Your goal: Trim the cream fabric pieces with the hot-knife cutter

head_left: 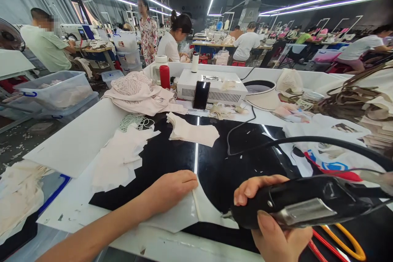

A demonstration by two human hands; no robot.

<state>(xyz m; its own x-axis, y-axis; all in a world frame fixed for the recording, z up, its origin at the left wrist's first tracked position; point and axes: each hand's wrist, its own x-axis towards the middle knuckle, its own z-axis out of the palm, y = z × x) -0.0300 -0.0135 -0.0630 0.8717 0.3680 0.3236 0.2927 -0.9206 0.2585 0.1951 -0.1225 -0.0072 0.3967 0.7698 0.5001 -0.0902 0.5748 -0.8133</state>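
My left hand [175, 190] has its fingers pressed together at the top edge of a cream fabric piece [211, 208] with a raised strip along it. In my right hand [276, 229] is a black handheld tool [307, 200] with a metal plate and a cord, its small metal tip at the fabric's right part. A stack of cream cut pieces [193, 130] lies farther back on the black surface [233, 163]. More cream pieces [118, 159] are spread to the left. Orange and red handles [344, 241] show below the tool.
A phone [201, 95] leans against a white box [215, 86], near a red bottle [164, 77]. Behind the right hand, a thick black cable [325, 141] arches over plastic bags [328, 131]. Piled fabric [141, 90] lies back left; several people sit beyond the table.
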